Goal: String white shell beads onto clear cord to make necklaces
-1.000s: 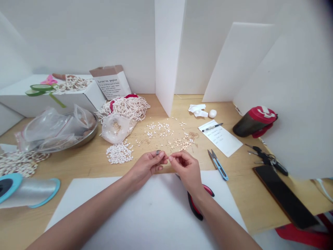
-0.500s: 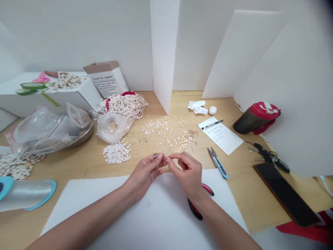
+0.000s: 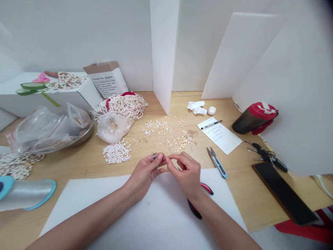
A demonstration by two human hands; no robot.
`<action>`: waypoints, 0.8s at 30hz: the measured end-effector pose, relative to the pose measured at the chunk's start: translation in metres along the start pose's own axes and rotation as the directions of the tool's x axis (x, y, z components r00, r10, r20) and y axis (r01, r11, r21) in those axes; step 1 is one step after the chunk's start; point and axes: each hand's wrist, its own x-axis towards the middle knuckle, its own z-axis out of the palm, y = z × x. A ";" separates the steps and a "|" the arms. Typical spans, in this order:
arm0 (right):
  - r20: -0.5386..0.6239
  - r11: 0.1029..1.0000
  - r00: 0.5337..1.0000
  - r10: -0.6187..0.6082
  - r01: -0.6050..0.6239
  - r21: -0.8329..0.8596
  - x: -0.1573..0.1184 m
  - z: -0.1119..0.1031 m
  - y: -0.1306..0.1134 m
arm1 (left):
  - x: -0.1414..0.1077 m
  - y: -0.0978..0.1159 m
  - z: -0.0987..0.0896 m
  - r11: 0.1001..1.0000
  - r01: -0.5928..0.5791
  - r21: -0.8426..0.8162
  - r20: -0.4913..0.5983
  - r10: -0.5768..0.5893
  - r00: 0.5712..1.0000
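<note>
My left hand point(image 3: 146, 172), with a ring on one finger, pinches something too small to make out. Against its fingertips is my right hand point(image 3: 185, 171), thumb and forefinger pressed together on something equally hard to see. Both are above the far edge of a white sheet point(image 3: 153, 222). Red and black pliers point(image 3: 194, 209) lie partly hidden beneath my right wrist. Just beyond my fingers are gold starfish pieces point(image 3: 179, 142), scattered white beads point(image 3: 158, 127) and a pile of white chips point(image 3: 117, 152).
Blue snips point(image 3: 217, 163), a notepad point(image 3: 221, 136) with a pen, keys point(image 3: 267, 156), a phone point(image 3: 284, 192) and a tumbler point(image 3: 253, 118) lie right. A bowl of bags point(image 3: 54, 128), bead strands point(image 3: 127, 106) and a thread spool point(image 3: 28, 192) are left.
My right hand has shifted very slightly left, its fingertips closer against those of my left hand. The view has turned slightly, and the objects lie as before.
</note>
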 end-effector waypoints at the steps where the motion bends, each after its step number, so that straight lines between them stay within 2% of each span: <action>1: 0.000 1.000 1.000 -0.004 0.004 0.003 0.000 0.000 0.000 | 0.000 0.000 0.000 1.000 -0.004 0.003 -0.002 0.004 1.000; 9: -0.028 0.998 0.998 -0.048 0.049 0.027 0.000 0.001 0.002 | 0.001 -0.001 -0.002 1.000 -0.020 0.008 -0.015 0.020 1.000; 18: -0.010 0.999 1.000 -0.022 0.022 0.034 -0.001 0.002 0.003 | 0.000 0.000 0.001 0.998 -0.039 0.050 -0.022 0.040 0.999; 21: 0.007 0.999 1.000 0.007 -0.008 0.050 0.000 0.002 0.003 | 0.001 0.000 0.001 0.990 -0.086 0.116 -0.033 0.090 0.995; 24: 0.041 0.985 0.993 0.109 -0.113 0.129 0.002 0.003 0.004 | 0.002 0.001 0.001 0.965 -0.143 0.220 -0.054 0.159 0.986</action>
